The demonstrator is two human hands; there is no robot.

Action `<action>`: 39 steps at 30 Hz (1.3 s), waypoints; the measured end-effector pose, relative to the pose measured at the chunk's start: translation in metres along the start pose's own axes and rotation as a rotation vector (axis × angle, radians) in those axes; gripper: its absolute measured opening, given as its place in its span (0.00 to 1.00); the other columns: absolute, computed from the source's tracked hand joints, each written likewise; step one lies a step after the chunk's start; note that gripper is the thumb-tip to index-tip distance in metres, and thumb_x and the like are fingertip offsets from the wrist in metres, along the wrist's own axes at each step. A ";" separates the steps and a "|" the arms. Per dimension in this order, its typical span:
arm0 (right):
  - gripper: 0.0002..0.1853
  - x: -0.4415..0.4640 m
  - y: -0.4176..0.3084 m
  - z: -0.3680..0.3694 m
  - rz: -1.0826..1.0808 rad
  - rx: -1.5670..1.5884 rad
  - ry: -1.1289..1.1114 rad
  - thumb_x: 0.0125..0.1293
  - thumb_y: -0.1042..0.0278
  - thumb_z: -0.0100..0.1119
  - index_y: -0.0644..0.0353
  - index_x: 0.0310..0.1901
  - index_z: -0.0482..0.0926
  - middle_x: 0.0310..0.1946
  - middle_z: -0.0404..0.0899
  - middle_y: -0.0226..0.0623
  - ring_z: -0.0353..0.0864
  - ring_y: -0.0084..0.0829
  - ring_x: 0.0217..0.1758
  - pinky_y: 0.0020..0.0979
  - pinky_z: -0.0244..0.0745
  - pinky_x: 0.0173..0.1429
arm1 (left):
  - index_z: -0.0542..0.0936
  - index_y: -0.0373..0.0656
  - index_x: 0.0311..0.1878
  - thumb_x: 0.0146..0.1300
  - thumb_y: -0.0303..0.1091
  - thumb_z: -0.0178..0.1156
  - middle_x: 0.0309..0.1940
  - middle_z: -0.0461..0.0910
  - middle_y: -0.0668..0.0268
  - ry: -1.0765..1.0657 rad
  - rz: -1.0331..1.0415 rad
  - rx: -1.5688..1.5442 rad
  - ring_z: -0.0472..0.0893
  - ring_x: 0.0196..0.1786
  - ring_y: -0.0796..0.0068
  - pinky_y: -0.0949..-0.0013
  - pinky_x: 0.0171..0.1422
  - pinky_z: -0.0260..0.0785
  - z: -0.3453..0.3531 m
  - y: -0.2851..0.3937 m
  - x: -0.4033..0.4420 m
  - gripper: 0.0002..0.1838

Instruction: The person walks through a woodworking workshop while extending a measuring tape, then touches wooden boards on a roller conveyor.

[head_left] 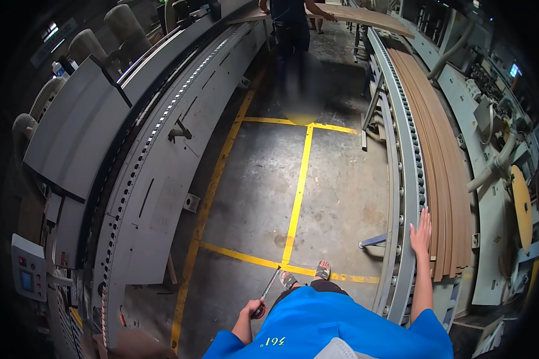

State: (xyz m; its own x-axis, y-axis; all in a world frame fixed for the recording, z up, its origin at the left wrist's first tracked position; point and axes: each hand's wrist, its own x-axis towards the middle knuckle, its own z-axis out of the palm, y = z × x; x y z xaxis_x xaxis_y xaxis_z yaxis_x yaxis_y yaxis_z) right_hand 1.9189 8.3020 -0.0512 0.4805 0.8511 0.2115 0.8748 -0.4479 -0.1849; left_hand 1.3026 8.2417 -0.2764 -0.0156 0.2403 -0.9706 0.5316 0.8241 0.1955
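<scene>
My left hand (250,309) is closed around a tape measure (258,312) low at my side. A length of its blade (272,282) sticks out, slanting forward over the floor near my feet. With fingers stretched out, my right hand (421,234) lies at the edge of the roller conveyor (408,230), beside a stack of long wooden boards (440,179). Whether its fingertips touch the boards, I cannot tell. Nothing shows in that hand.
A long white machine (156,179) with a control panel (29,277) runs along the left. Yellow lines (299,203) mark the concrete floor. Ahead, a person (290,30) stands at a wide wooden panel (365,18). More machinery (491,233) lines the right side.
</scene>
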 end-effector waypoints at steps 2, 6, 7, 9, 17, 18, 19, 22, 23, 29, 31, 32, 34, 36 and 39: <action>0.36 -0.012 0.002 -0.001 0.002 0.011 -0.025 0.55 0.68 0.50 0.57 0.64 0.43 0.65 0.42 0.37 0.42 0.38 0.68 0.36 0.41 0.68 | 0.82 0.46 0.29 0.59 0.54 0.45 0.27 0.76 0.62 -0.007 -0.012 0.018 0.71 0.27 0.73 0.65 0.35 0.65 -0.001 0.000 -0.003 0.23; 0.36 -0.040 -0.007 -0.018 0.030 0.021 -0.058 0.55 0.70 0.50 0.57 0.64 0.44 0.65 0.42 0.37 0.42 0.38 0.68 0.35 0.41 0.68 | 0.82 0.46 0.29 0.59 0.54 0.45 0.27 0.76 0.62 -0.001 -0.035 0.057 0.72 0.27 0.73 0.66 0.35 0.65 -0.002 0.016 -0.018 0.23; 0.36 -0.048 -0.008 -0.022 0.035 0.020 -0.056 0.55 0.70 0.50 0.57 0.64 0.44 0.65 0.42 0.37 0.42 0.38 0.68 0.35 0.41 0.68 | 0.82 0.46 0.29 0.59 0.54 0.45 0.27 0.76 0.62 -0.002 -0.033 0.062 0.72 0.27 0.73 0.66 0.35 0.65 -0.002 0.018 -0.021 0.23; 0.36 -0.064 -0.010 -0.027 0.034 0.029 -0.052 0.55 0.70 0.50 0.57 0.64 0.45 0.65 0.43 0.37 0.43 0.38 0.68 0.35 0.41 0.68 | 0.82 0.45 0.29 0.59 0.53 0.45 0.27 0.76 0.62 -0.017 -0.032 0.064 0.72 0.27 0.73 0.66 0.34 0.66 -0.001 0.024 -0.026 0.23; 0.36 -0.145 -0.015 -0.056 0.129 0.078 -0.054 0.54 0.69 0.50 0.58 0.63 0.45 0.65 0.44 0.40 0.44 0.40 0.67 0.35 0.42 0.67 | 0.82 0.42 0.31 0.60 0.51 0.44 0.25 0.77 0.64 0.000 0.117 0.136 0.72 0.27 0.74 0.68 0.33 0.66 0.001 0.033 -0.023 0.24; 0.36 -0.155 -0.016 -0.057 0.132 0.079 -0.072 0.54 0.69 0.50 0.58 0.63 0.44 0.64 0.44 0.41 0.45 0.41 0.67 0.35 0.43 0.67 | 0.82 0.42 0.31 0.60 0.52 0.44 0.24 0.77 0.64 0.004 0.105 0.161 0.72 0.27 0.74 0.69 0.34 0.66 0.000 0.034 -0.025 0.24; 0.36 -0.164 -0.018 -0.059 0.138 0.077 -0.061 0.54 0.69 0.50 0.58 0.63 0.44 0.64 0.44 0.41 0.45 0.41 0.67 0.35 0.43 0.67 | 0.82 0.42 0.31 0.60 0.52 0.44 0.24 0.77 0.64 0.002 0.116 0.168 0.72 0.27 0.74 0.69 0.34 0.66 -0.003 0.033 -0.017 0.24; 0.37 -0.191 -0.023 -0.068 0.220 0.122 -0.090 0.54 0.67 0.52 0.59 0.63 0.45 0.65 0.44 0.39 0.47 0.41 0.66 0.36 0.46 0.66 | 0.82 0.42 0.31 0.60 0.52 0.44 0.24 0.77 0.64 -0.063 0.091 0.119 0.73 0.28 0.74 0.69 0.34 0.65 -0.008 0.014 0.014 0.24; 0.37 -0.198 -0.023 -0.070 0.227 0.118 -0.085 0.54 0.67 0.52 0.59 0.63 0.45 0.65 0.44 0.39 0.47 0.41 0.66 0.36 0.46 0.66 | 0.82 0.42 0.31 0.60 0.52 0.44 0.24 0.77 0.64 -0.068 0.095 0.126 0.73 0.28 0.74 0.69 0.34 0.65 -0.010 0.004 0.033 0.24; 0.37 -0.214 -0.017 -0.059 0.318 0.108 -0.060 0.55 0.63 0.52 0.59 0.63 0.44 0.63 0.47 0.42 0.49 0.44 0.64 0.36 0.48 0.64 | 0.82 0.43 0.31 0.60 0.52 0.44 0.25 0.77 0.65 -0.068 0.075 0.122 0.72 0.31 0.74 0.69 0.38 0.65 -0.028 -0.023 0.057 0.24; 0.37 -0.211 -0.015 -0.058 0.296 0.110 -0.071 0.56 0.63 0.52 0.59 0.63 0.44 0.63 0.48 0.42 0.50 0.44 0.64 0.36 0.48 0.64 | 0.82 0.43 0.30 0.60 0.52 0.44 0.25 0.77 0.65 -0.067 0.040 0.090 0.72 0.30 0.74 0.69 0.38 0.65 -0.029 -0.016 0.036 0.24; 0.37 -0.212 -0.014 -0.057 0.300 0.114 -0.063 0.56 0.62 0.52 0.59 0.63 0.45 0.62 0.49 0.44 0.51 0.45 0.64 0.37 0.49 0.64 | 0.82 0.43 0.30 0.60 0.52 0.44 0.25 0.77 0.65 -0.067 0.019 0.080 0.72 0.30 0.74 0.69 0.37 0.65 -0.031 -0.020 0.031 0.24; 0.37 -0.214 -0.014 -0.055 0.315 0.129 -0.037 0.55 0.61 0.52 0.61 0.63 0.46 0.61 0.52 0.47 0.52 0.46 0.63 0.38 0.50 0.63 | 0.82 0.43 0.30 0.60 0.52 0.44 0.25 0.77 0.65 -0.058 -0.004 0.060 0.72 0.29 0.74 0.69 0.37 0.65 -0.032 -0.032 0.025 0.24; 0.37 -0.213 -0.012 -0.053 0.315 0.130 -0.046 0.56 0.61 0.52 0.60 0.63 0.46 0.61 0.52 0.47 0.52 0.46 0.63 0.38 0.50 0.63 | 0.82 0.42 0.29 0.60 0.52 0.44 0.23 0.76 0.64 -0.036 0.014 0.035 0.72 0.27 0.75 0.69 0.33 0.65 -0.029 -0.037 0.019 0.24; 0.36 -0.214 -0.011 -0.054 0.346 0.117 -0.063 0.56 0.60 0.52 0.60 0.63 0.46 0.60 0.53 0.49 0.53 0.47 0.62 0.38 0.51 0.63 | 0.81 0.42 0.29 0.60 0.51 0.44 0.21 0.75 0.64 -0.061 0.015 -0.043 0.72 0.24 0.75 0.68 0.30 0.64 -0.021 -0.050 0.019 0.24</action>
State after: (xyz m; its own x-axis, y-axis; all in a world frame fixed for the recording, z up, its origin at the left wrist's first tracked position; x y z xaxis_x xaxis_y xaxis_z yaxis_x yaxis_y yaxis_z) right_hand 1.8096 8.1105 -0.0427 0.7387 0.6716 0.0581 0.6463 -0.6811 -0.3442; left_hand 1.2579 8.2153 -0.3016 0.0443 0.2227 -0.9739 0.4948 0.8420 0.2151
